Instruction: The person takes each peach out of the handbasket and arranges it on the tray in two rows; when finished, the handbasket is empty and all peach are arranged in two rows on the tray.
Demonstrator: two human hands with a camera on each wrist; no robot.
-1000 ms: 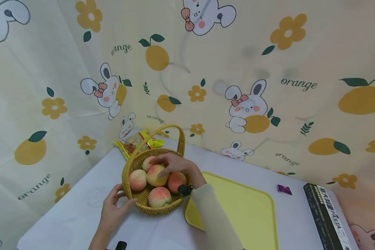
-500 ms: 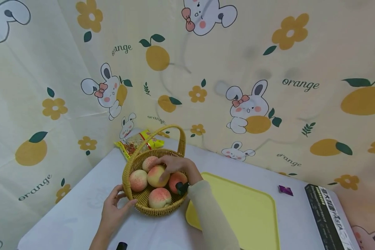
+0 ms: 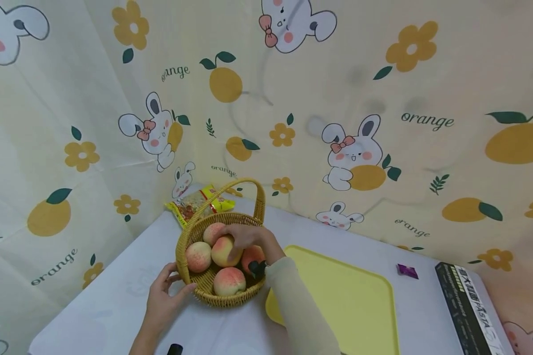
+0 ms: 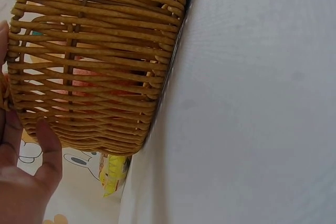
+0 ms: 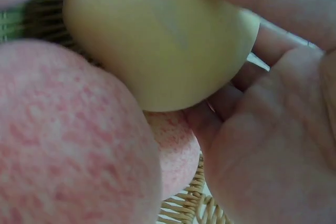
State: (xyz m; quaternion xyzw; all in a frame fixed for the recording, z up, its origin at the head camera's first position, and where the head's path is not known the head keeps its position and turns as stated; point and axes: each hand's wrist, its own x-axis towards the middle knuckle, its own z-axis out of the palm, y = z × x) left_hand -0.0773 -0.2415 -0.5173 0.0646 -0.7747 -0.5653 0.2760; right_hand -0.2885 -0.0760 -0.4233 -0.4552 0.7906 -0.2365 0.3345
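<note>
A golden wicker basket (image 3: 224, 300) with an arched handle stands on the white table, with several pink and yellow peaches inside. My left hand (image 3: 165, 301) holds the near left side of its rim; in the left wrist view, the fingers (image 4: 50, 150) lie against the woven wall. Reaching in from the right, my right hand (image 3: 254, 236) grips the yellowish middle peach (image 3: 222, 252). The right wrist view has this peach (image 5: 163, 40) between thumb and fingers, a speckled pink peach (image 5: 68, 140) close beside it. Part of the held peach is hidden behind the hand in the head view.
Right of the basket lies a yellow tray (image 3: 346, 296), partly under my right sleeve. Beyond it are a small purple packet (image 3: 407, 271) and a black-and-white pasta box (image 3: 468, 305). A yellow snack bag (image 3: 188, 204) lies behind the basket, near the patterned curtain (image 3: 293, 98).
My right hand has shifted slightly, with its fingers drawn closer round the middle peach. The left hand stays at the basket rim, and the basket and peaches keep their arrangement.
</note>
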